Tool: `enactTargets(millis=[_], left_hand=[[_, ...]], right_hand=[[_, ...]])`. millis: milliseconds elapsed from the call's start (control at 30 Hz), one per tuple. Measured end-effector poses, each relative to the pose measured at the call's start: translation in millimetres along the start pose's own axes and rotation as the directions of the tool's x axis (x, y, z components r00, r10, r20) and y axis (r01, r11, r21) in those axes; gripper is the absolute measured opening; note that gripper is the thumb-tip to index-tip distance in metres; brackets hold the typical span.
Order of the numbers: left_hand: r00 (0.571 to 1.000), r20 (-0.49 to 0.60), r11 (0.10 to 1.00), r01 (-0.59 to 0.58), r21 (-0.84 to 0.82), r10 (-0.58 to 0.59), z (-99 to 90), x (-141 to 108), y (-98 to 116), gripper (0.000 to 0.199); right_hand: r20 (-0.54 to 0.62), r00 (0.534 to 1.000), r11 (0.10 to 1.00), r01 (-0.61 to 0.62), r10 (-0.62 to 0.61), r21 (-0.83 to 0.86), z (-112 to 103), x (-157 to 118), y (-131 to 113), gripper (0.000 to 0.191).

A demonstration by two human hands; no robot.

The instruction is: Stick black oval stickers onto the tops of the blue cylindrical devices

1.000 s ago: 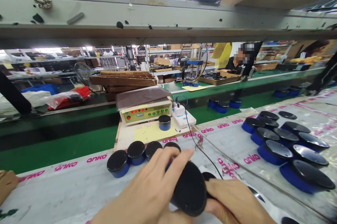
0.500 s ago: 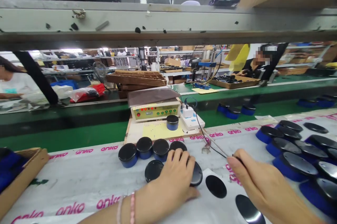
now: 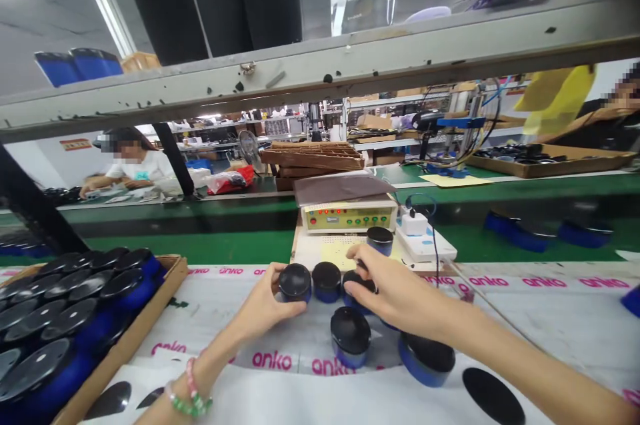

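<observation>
Round blue pieces with glossy black tops stand on the sheeted table. My left hand [image 3: 267,302] has its thumb and fingers around the leftmost blue-black piece [image 3: 295,283]. Over another blue-black piece [image 3: 359,292] my right hand [image 3: 380,285] is curled, its fingers at the rim. Between them stands a third piece [image 3: 327,281], touched by neither hand. Closer to me are a piece in the middle [image 3: 351,336] and one under my right forearm [image 3: 427,360]. A flat black disc [image 3: 493,396] lies on the white sheet at the lower right.
At the left is a cardboard box [image 3: 175,278] filled with blue-black pieces. A yellow device with lit buttons [image 3: 350,214] and a white power strip [image 3: 425,243] stand behind the hands. An overhead shelf [image 3: 300,72] crosses the view. Other people sit across the green belt [image 3: 225,248].
The view has swung left, showing more of the box. My left hand has gone to the leftmost piece; my right hand has moved from the cord to a piece in the back row.
</observation>
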State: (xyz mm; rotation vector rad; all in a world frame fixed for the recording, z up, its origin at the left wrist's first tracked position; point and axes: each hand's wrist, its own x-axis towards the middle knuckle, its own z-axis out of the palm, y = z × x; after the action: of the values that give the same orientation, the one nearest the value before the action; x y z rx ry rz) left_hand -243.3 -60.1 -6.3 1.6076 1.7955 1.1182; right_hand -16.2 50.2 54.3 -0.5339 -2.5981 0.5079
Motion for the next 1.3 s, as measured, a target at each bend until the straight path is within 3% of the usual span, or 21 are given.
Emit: enactTargets(millis=[133, 267, 500, 600, 667, 800, 867, 933, 1033, 1133, 1200, 1300], left_hand=[[0.997, -0.046, 0.996, -0.065, -0.067, 0.062, 5.1, -12, 37, 0.051], [0.993, -0.078, 0.996, -0.088, 0.021, 0.09, 0.0, -20, 66, 0.05], [0.987, -0.091, 0.988, -0.121, 0.096, 0.13, 5.9, -30, 73, 0.041], [0.985, -0.114, 0.986, -0.113, 0.124, 0.127, 10.1, -31, 61, 0.046], [0.983, -0.168, 0.984, -0.043, 0.175, 0.073, 4.3, -30, 43, 0.047], [0.956, -0.28, 0.95, 0.165, 0.265, -0.088, -31.1, -27, -13, 0.045], [0.95, -0.287, 0.935, 0.21, 0.285, -0.125, -46.9, -25, -35, 0.048], [0.949, -0.296, 0.928, 0.206, 0.311, -0.112, -49.4, -20, -42, 0.056], [0.972, -0.236, 0.937, 0.076, 0.342, 0.008, -23.8, -4, -29, 0.071], [0.992, -0.055, 0.955, -0.097, 0.28, 0.116, 17.2, 23, -12, 0.08], [0.99, 0.011, 0.966, -0.141, 0.216, 0.142, 37.1, 40, -7, 0.075], [0.987, -0.016, 0.977, -0.154, 0.15, 0.158, 46.1, 51, -7, 0.061]], right_hand=[[0.056, 0.995, 0.991, 0.081, -0.087, 0.106, 16, 14, -27, 0.018], [0.057, 0.998, 0.975, 0.011, -0.024, 0.224, 23, 17, -46, 0.021], [0.016, 0.997, 0.958, -0.076, 0.074, 0.276, 30, 14, -64, 0.019], [0.081, 0.996, 0.951, -0.06, 0.037, 0.302, 26, 14, -58, 0.025], [0.117, 0.992, 0.951, -0.086, 0.053, 0.297, 16, 12, -41, 0.032], [0.013, 0.959, 0.957, -0.28, 0.282, -0.072, -12, 0, 13, 0.035], [-0.019, 0.948, 0.926, -0.313, 0.316, -0.213, -20, -8, 34, 0.029], [0.04, 0.956, 0.933, -0.272, 0.289, -0.234, -19, -12, 43, 0.023], [0.18, 0.965, 0.964, -0.153, 0.193, -0.215, -2, -8, 35, 0.016], [0.259, 0.958, 0.978, -0.076, 0.126, -0.192, 18, 5, 24, 0.015], [0.279, 0.953, 0.981, -0.065, 0.115, -0.185, 26, 12, 25, 0.016], [0.277, 0.953, 0.984, -0.076, 0.119, -0.162, 28, 18, 37, 0.017]])
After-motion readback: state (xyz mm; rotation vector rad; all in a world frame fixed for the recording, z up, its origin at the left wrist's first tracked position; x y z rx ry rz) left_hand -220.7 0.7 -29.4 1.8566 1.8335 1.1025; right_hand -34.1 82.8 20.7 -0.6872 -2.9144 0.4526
